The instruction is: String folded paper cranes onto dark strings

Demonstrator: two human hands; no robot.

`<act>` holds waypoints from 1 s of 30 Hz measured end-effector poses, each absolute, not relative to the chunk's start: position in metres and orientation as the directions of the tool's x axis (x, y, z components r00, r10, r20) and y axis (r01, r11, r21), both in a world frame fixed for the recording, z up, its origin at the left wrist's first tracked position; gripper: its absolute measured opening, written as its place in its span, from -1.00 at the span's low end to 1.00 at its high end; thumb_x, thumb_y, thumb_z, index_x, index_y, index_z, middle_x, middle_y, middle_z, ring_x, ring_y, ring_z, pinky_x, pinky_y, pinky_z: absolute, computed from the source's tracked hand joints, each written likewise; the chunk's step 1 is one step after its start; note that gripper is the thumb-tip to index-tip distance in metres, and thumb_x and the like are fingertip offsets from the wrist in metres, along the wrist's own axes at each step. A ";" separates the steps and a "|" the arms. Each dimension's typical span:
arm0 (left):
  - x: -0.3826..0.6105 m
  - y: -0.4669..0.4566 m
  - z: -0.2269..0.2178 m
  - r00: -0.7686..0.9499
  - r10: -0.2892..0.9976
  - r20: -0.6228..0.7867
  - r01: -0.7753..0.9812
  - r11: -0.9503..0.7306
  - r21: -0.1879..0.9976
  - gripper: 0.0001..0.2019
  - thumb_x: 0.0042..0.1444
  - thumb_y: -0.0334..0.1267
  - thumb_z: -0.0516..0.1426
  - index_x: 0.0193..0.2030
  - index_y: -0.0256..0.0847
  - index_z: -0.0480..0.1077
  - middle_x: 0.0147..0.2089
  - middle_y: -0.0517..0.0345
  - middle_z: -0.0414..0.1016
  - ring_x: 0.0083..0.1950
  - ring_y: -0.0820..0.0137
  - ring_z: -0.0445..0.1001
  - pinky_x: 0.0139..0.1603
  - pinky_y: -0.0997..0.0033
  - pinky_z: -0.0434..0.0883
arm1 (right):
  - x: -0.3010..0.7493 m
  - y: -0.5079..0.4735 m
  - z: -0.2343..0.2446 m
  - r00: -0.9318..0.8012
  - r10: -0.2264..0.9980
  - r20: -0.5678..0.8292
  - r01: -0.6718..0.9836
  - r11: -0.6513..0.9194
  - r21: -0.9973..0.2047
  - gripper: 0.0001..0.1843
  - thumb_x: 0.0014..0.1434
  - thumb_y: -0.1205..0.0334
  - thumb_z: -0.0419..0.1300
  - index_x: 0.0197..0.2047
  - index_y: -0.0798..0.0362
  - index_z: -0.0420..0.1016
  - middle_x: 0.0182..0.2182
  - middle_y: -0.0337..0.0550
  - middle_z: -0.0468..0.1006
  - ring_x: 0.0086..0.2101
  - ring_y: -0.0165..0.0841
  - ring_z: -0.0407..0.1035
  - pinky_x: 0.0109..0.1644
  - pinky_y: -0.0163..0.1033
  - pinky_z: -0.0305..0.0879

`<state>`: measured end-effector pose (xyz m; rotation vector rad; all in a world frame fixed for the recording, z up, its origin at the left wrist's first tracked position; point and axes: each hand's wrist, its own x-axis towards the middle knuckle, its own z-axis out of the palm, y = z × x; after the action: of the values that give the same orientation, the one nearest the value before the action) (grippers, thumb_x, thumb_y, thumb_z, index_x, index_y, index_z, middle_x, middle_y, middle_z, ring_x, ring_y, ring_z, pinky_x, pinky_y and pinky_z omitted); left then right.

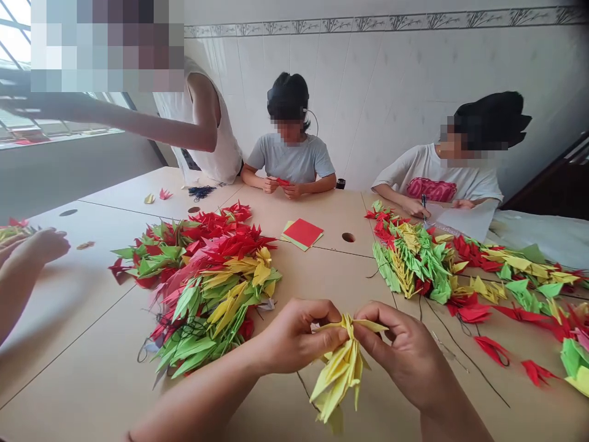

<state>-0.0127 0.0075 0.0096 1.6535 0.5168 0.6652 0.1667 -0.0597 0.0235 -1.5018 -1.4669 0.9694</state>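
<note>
Yellow paper bundle (338,383), front and centre, low over the near side of the surface (92,356), with pointed folds hanging downward! Pinched at the top from both sides: by the left hand (299,337), closed with thumb against fingers, and by the right hand (405,353), closed the same way just beside it. Over to the left, a big heap of folded paper (202,282) in red, pink, green and yellow, with dark cords (177,325) tangled at its near end. Beyond the hands, a red square sheet (302,233), lying flat atop paler ones. Off to the right, another mixed heap (414,258), with loose red pieces (492,350) nearby. Across the surface, a person in grey (289,159), with red paper (281,182) in hand; farther right, a person in a printed white shirt (435,178), with a pen (424,201) over a white sheet (464,218); at far left, a co-worker's hand (43,248)
</note>
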 end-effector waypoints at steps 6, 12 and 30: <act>-0.012 0.008 0.008 0.742 0.662 0.106 -0.031 -0.125 0.992 -0.65 0.21 0.01 0.12 -0.40 -0.27 0.32 -0.50 0.26 0.26 -0.48 0.55 0.17 -0.46 0.56 0.17 | 0.170 -0.058 0.022 0.011 0.998 -0.066 0.270 -0.066 -0.961 -0.69 0.08 -0.05 0.29 -0.42 0.03 0.49 -0.56 -0.31 0.34 -0.49 -0.40 0.19 -0.45 -0.34 0.16; -0.013 0.010 0.011 0.742 0.657 0.137 -0.023 -0.179 0.984 -0.63 0.17 0.03 0.15 -0.43 -0.26 0.32 -0.54 0.28 0.23 -0.49 0.54 0.15 -0.45 0.54 0.18 | 0.168 -0.058 0.023 0.015 1.000 -0.016 0.341 -0.020 -0.940 -0.62 0.12 -0.13 0.23 -0.48 0.03 0.45 -0.57 -0.29 0.33 -0.50 -0.39 0.18 -0.44 -0.32 0.15; -0.008 0.010 0.006 0.828 0.554 -0.085 -0.247 0.496 0.832 -0.60 0.04 -0.03 0.31 -0.18 -0.21 0.24 -0.35 0.17 0.49 -0.31 0.40 0.51 -0.28 0.46 0.33 | 0.162 -0.054 0.025 0.287 0.957 0.037 0.245 -0.036 -0.969 -0.62 0.07 -0.12 0.27 -0.49 0.03 0.48 -0.59 -0.29 0.41 -0.52 -0.40 0.27 -0.46 -0.35 0.23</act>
<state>-0.0076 0.0103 0.0057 0.9333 0.3656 0.4981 0.1615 -0.0545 0.0253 -1.5126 -1.1605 0.8585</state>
